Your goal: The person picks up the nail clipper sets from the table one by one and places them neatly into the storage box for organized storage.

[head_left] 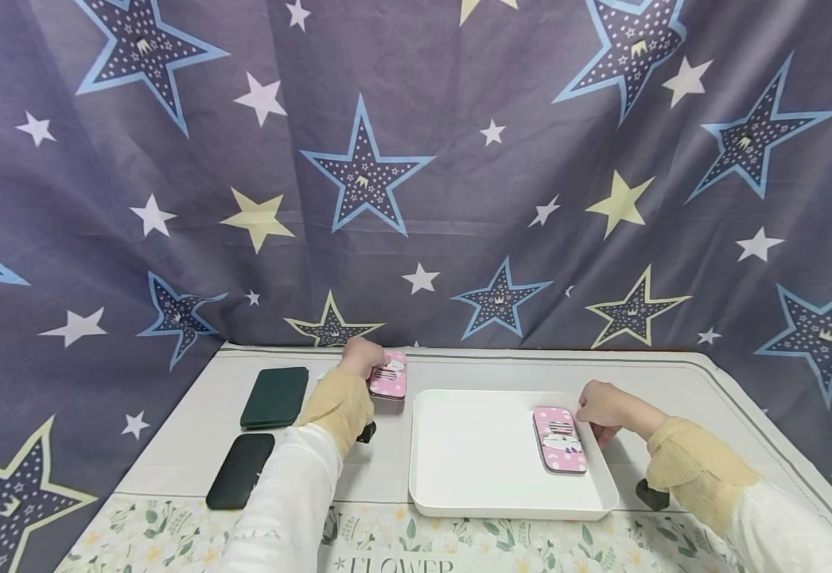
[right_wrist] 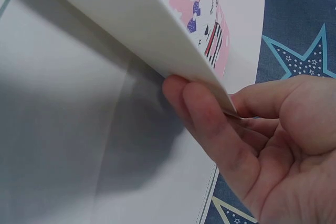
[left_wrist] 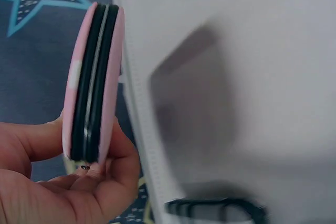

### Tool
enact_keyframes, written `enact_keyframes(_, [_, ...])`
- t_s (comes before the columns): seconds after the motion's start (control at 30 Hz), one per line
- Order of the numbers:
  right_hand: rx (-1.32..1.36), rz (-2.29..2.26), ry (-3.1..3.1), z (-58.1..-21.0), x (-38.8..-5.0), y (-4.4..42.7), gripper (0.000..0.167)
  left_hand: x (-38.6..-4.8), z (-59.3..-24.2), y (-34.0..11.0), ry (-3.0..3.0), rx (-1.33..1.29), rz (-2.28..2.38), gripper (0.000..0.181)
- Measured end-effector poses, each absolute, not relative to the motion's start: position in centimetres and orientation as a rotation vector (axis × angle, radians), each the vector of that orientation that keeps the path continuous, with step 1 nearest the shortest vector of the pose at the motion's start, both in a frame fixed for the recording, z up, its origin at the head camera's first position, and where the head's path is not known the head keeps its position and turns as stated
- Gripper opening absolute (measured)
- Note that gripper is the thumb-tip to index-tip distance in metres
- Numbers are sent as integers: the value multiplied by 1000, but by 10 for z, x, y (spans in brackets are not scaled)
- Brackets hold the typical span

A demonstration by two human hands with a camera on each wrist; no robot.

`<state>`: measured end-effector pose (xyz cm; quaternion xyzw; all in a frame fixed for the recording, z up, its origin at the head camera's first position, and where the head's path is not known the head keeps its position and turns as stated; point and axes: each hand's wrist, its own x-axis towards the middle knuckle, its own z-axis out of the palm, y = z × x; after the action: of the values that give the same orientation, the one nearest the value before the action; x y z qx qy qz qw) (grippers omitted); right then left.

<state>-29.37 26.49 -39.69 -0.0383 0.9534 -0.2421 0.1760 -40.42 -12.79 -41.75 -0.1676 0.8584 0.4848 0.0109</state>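
I've got the white tray [head_left: 473, 458] low and right of centre; the right hand [head_left: 605, 406], thumb and fingers curled, pinches its right rim. Table [head_left: 390, 458] runs from the tray's left wall towards the black case [head_left: 237, 473], left forearm across it. Mid-frame, the left hand [head_left: 362, 356] pinches one end of a pink case [head_left: 393, 380], dark-edged with a silvery line; it seems raised, though blur muddies that. A matching case [head_left: 561, 446] lies in the tray, right side.

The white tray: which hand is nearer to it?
Right: the right hand pinches the white tray by its right edge; the left hand holds a pink case beyond the tray's far left corner.
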Motion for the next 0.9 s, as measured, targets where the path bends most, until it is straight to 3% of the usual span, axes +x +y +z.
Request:
enact_keyframes(0.1, [-111,-685,2696,-396,-293,264,17,-380,-383,-120,2608,-507,1604,48])
enact_keyframes(0.23, [-108,-692,2688,-394,-293,264,19,-372,-363,-114,2459,-465,1752,36])
enact_keyframes(0.77, [-112,-698,2691,-397,-294,266,14,-353,-324,-75,2159,-281,1864,44])
enact_keyframes(0.9, [-108,-683,2692,-396,-295,265,15,-345,-322,-63,2177,-230,1809,38])
